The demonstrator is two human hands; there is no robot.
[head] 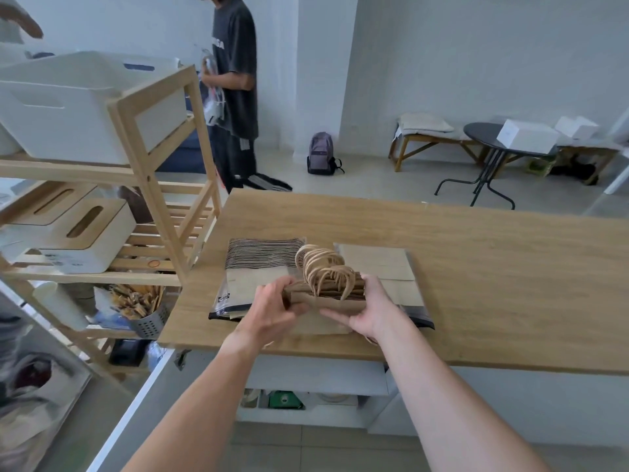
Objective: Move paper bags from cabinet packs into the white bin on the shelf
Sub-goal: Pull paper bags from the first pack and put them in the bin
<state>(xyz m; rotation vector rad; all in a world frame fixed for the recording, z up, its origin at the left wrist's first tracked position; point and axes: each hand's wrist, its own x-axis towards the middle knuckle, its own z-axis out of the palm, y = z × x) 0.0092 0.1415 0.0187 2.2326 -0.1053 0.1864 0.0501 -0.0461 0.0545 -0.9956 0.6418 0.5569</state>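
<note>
Fingers [289,310] of our left hand [272,310] and right hand [374,310] clamp a paper bag bundle [326,292] endwise; light, floppy, best gripped underneath.

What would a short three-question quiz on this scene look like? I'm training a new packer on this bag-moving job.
1. True or false: both hands grip the stack of paper bags.
2. Where does the white bin sit? A) wooden shelf's top tier B) floor C) round table
3. What lies on the countertop under the stack?

Key: 1 true; left hand and right hand hold its ends. 2 A. 3 flat plastic-wrapped packs.
</note>
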